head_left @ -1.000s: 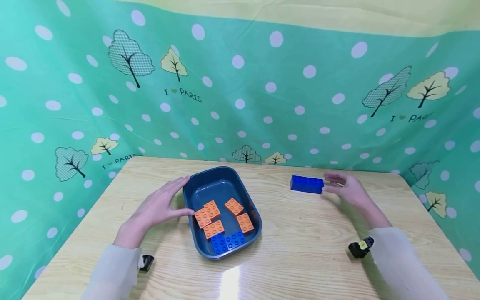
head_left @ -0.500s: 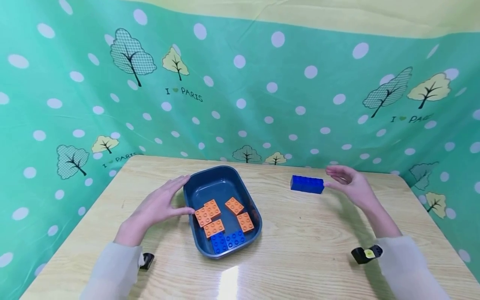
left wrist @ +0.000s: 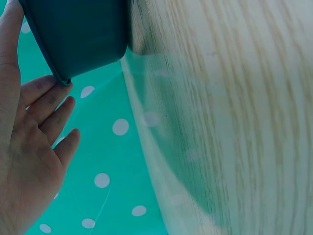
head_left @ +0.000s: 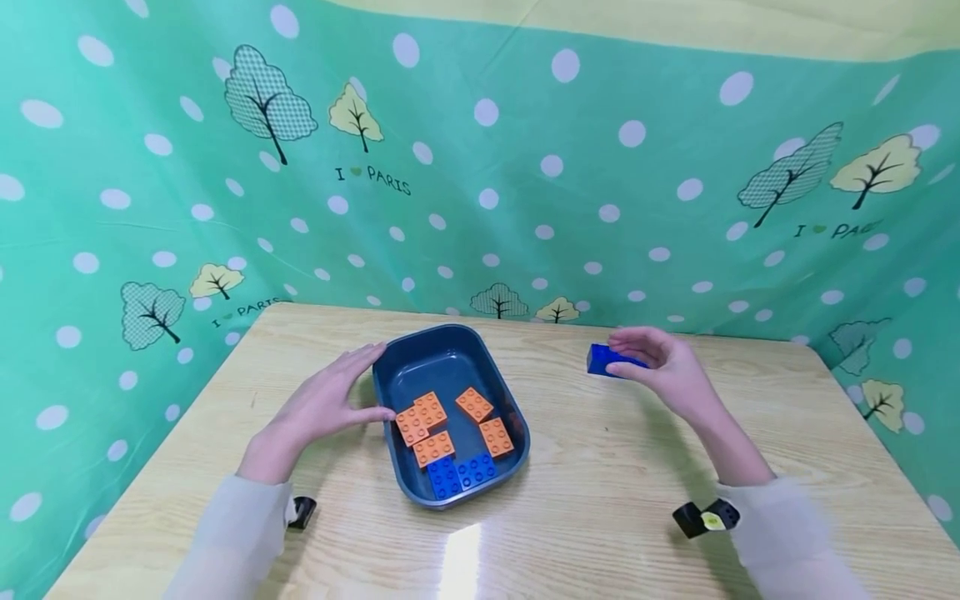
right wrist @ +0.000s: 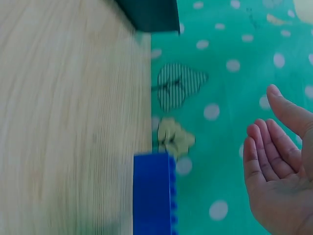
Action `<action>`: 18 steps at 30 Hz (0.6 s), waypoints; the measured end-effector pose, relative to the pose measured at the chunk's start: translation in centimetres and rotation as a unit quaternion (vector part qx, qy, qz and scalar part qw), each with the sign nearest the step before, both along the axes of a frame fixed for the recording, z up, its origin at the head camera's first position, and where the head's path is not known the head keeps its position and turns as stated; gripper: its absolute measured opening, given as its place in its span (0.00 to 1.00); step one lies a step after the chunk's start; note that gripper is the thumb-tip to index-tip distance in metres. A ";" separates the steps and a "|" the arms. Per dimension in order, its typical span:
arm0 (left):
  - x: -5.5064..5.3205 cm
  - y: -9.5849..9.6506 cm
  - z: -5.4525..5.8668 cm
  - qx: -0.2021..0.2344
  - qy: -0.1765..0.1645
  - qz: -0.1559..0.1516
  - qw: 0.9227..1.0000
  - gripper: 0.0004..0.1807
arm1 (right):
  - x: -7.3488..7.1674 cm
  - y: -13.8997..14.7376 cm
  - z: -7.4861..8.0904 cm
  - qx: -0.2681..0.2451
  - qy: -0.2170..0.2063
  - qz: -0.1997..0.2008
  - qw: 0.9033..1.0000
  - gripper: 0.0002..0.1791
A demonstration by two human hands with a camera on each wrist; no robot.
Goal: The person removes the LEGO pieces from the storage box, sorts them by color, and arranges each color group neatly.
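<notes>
My left hand (head_left: 322, 408) lies along the left side of a dark blue rectangular box (head_left: 453, 497), fingertips and thumb touching its rim. In the left wrist view the fingers are only slightly bent at the box (left wrist: 83, 39). Several orange building bricks (head_left: 432, 449) and two blue bricks (head_left: 443, 477) lie inside. To the right, a long blue building block (head_left: 600, 359) sits on the table. Over its right part hovers my right hand (head_left: 671, 371), hiding that end from the head view. The right wrist view shows a gap between the hand (right wrist: 281, 171) and the block (right wrist: 152, 196).
A light wooden table (head_left: 577, 500) carries everything. Behind it hangs a green dotted cloth (head_left: 517, 217), close to the table's back edge. Black wrist cameras (head_left: 705, 518) are worn at both sleeves.
My right hand first drew back slightly from the block's right end, then moved left over it. The left hand stays at the box. The head view has shifted a little.
</notes>
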State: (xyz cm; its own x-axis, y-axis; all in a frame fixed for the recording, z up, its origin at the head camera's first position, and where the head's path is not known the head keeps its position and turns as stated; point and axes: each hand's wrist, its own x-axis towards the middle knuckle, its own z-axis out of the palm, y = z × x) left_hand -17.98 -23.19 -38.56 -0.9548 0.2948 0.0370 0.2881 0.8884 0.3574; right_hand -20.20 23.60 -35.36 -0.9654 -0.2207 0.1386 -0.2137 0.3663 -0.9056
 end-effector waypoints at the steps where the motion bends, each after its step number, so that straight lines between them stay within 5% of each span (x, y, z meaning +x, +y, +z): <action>1: 0.0 0.0 0.0 -0.001 -0.001 0.000 1.000 0.59 | 0.0 -0.5 0.0 -0.008 -0.003 0.008 1.000 0.27; 12: -0.1 0.0 -0.2 -0.001 0.002 0.001 1.000 0.59 | 1.3 -7.3 -0.3 -0.059 -0.001 0.111 0.992 0.25; 18: -0.1 -0.1 -0.3 0.000 0.002 0.002 1.000 0.59 | 2.5 -11.4 -0.9 -0.062 -0.046 0.180 0.981 0.24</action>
